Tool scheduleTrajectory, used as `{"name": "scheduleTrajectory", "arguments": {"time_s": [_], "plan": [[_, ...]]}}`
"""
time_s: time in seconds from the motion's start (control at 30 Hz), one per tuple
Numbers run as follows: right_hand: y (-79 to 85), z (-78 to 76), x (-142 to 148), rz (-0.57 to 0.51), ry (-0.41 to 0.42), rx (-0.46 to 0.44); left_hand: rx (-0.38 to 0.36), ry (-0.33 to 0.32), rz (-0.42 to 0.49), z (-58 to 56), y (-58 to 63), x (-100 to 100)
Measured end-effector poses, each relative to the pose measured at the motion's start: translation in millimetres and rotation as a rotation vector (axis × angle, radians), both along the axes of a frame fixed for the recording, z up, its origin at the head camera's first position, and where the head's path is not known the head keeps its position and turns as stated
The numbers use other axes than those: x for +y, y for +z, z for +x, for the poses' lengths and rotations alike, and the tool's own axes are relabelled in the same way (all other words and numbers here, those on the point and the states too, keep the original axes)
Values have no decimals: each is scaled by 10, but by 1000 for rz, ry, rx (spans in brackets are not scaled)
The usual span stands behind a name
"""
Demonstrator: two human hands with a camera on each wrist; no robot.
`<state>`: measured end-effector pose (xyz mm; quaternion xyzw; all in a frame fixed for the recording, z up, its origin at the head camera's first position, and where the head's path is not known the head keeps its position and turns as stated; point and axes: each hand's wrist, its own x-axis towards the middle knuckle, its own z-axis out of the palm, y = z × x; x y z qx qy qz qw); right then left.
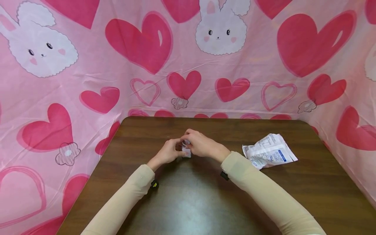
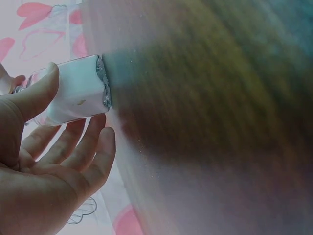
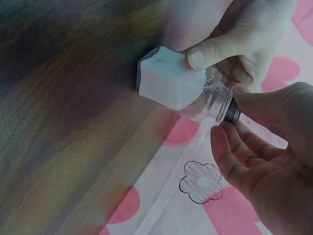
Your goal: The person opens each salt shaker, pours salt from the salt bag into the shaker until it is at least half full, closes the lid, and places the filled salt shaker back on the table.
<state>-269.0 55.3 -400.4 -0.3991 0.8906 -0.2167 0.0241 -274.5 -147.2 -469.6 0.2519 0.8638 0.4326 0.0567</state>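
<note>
A small square clear glass bottle (image 1: 186,152) filled with something white stands on the table near its middle. In the left wrist view the bottle (image 2: 80,90) shows its thick glass base close to the wood. My left hand (image 1: 168,152) holds it by the side, thumb on the near face and fingers behind. At the neck, my right hand (image 1: 204,145) pinches a dark cap (image 3: 233,113) between thumb and fingers. In the right wrist view, the glass (image 3: 171,83) is white up to its shoulder and clear above.
To the right on the brown wooden table (image 1: 188,202) lies a crumpled white printed packet (image 1: 269,151) with a blue label. A pink curtain (image 1: 182,58) with hearts and rabbits hangs behind the table and along its sides.
</note>
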Motion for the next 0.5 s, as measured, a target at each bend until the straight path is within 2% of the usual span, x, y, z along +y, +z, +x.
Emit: {"name": "scheduleTrajectory", "arguments": {"time_s": [0.27, 0.5], "plan": [[7, -1, -14, 5, -1, 27, 0, -6, 25, 11, 13, 9], [-33, 5, -37, -33, -15, 54, -6, -7, 21, 12, 7, 12]]}}
